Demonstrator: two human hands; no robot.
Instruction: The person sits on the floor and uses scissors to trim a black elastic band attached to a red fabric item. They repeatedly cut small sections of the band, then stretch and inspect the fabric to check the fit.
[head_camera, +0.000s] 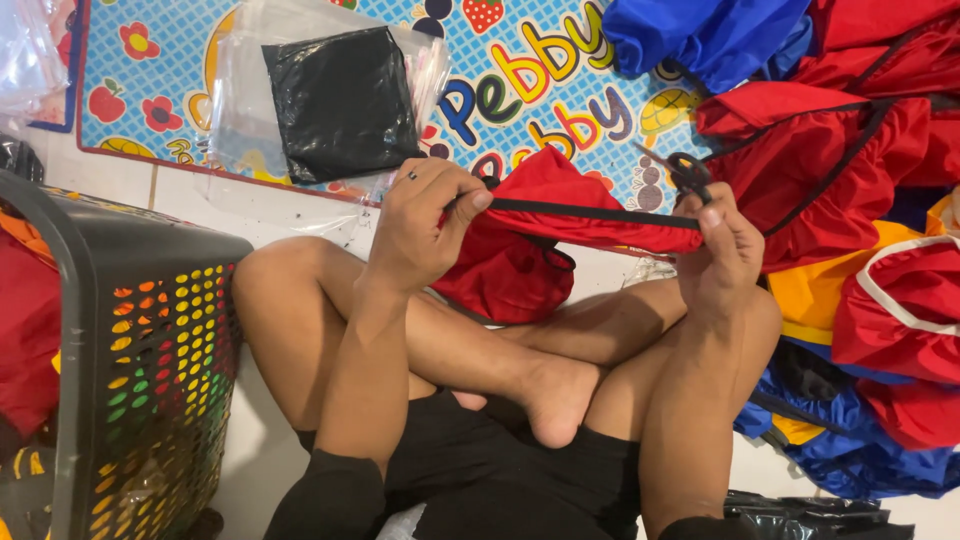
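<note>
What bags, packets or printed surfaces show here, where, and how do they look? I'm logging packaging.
Clear plastic bags: top centre on the floor, flat, see-through.
Black packet: lying on those bags, squarish, glossy.
Printed mat: top, blue checked, colourful fruit and letters.
Black plastic bag: bottom right, crumpled, glossy.

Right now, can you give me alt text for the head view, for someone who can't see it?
A seated, cross-legged person stretches the black-trimmed edge of a red garment between the left hand and the right hand, which also holds small black scissors. A dark perforated basket stands at left; red, blue and yellow garments are piled at right.
</note>
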